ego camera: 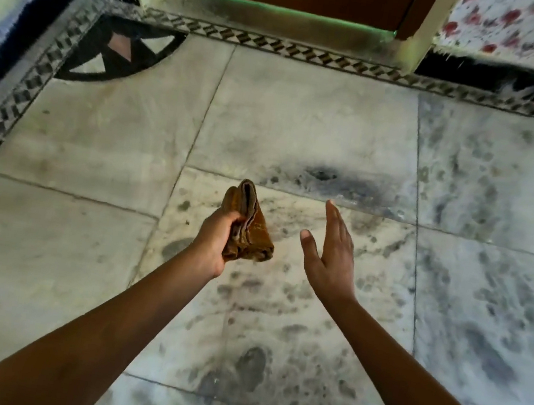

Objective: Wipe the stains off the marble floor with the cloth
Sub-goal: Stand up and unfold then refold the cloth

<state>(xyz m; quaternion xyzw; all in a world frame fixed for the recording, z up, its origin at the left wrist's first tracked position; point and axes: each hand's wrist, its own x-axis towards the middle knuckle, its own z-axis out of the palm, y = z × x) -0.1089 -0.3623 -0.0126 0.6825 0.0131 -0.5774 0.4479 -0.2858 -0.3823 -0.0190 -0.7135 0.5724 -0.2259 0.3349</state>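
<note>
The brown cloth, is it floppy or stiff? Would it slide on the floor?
Probably floppy: the cloth bunches in soft folds where the left hand grips it. It looks light, since one hand holds it up alone. Pushed flat, it would likely slide over the smooth-looking marble floor, not roll.

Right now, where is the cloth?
In the head view, the folded brown cloth is gripped in the left hand, above the stained marble floor, just left of the open right hand.
</note>
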